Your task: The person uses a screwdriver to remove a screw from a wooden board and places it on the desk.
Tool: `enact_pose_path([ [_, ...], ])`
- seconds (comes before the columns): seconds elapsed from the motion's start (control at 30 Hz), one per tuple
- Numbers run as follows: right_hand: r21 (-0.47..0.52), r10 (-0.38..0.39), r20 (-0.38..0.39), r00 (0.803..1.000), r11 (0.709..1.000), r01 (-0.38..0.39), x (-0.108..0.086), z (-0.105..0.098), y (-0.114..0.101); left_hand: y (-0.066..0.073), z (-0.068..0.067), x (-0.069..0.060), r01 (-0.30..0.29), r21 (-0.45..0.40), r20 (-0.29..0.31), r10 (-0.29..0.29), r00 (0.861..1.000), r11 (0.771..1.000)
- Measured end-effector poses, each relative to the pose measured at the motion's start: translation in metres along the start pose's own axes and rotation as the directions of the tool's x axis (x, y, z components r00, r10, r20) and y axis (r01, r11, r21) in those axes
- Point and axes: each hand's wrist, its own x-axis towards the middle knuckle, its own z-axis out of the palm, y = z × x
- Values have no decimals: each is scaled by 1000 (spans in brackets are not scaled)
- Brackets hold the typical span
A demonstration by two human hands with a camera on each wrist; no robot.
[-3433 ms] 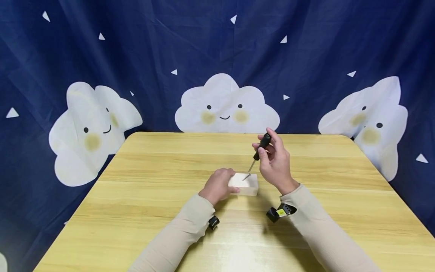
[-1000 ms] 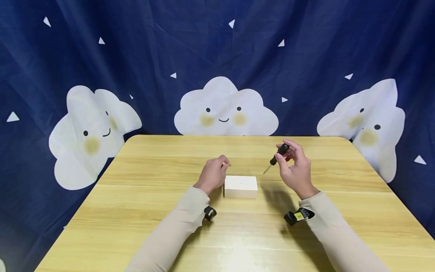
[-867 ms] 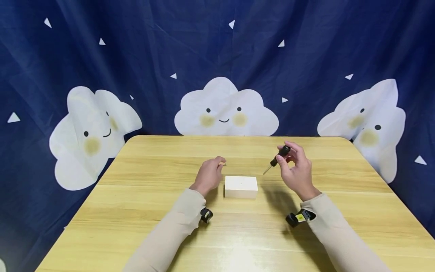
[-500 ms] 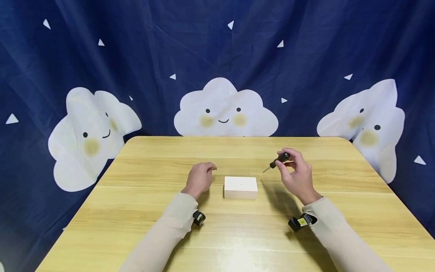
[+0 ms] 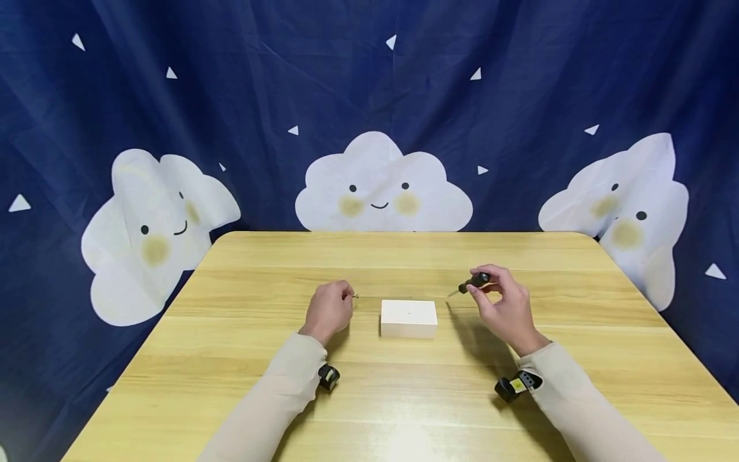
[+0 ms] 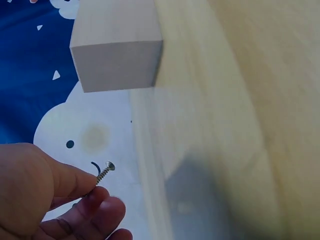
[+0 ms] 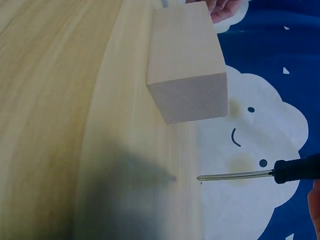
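Note:
My left hand (image 5: 330, 310) pinches a small metal screw (image 6: 105, 171) between thumb and fingers, its flat head sticking out past the fingertips. The hand is left of a pale wooden block (image 5: 408, 319) and apart from it. A tiny dark hole marks the middle of the block's top. To the block's right, my right hand (image 5: 508, 311) holds a screwdriver (image 5: 475, 282) by its black handle. The metal shaft (image 7: 235, 176) points left, and its tip touches nothing. In the right wrist view most of the right hand lies outside the frame.
The block stands on a light wood-grain table (image 5: 369, 398). A dark blue curtain (image 5: 369, 70) with white clouds hangs behind the table's far edge. Each wrist wears a black camera on a strap.
Earlier the left hand gripped the block while the screwdriver tip met a screw on its top. The screw is now out in the left hand, moved left; the right hand has drawn back right.

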Motion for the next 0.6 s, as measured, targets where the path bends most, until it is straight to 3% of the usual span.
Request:
enact_pose_path([
  [0.17, 12, 24, 23, 999, 1000, -24, -8, 0, 8, -4, 0, -4, 46, 60, 48, -49, 998, 997],
  [0.33, -7, 51, 79, 996, 999, -50, -12, -1, 8, -6, 1, -8, 100, 105, 135, -114, 984, 989],
  [0.6, -25, -7, 117, 993, 1000, 10, -16, 0, 9, -6, 2, -12, 92, 156, 184, -120, 975, 983],
])
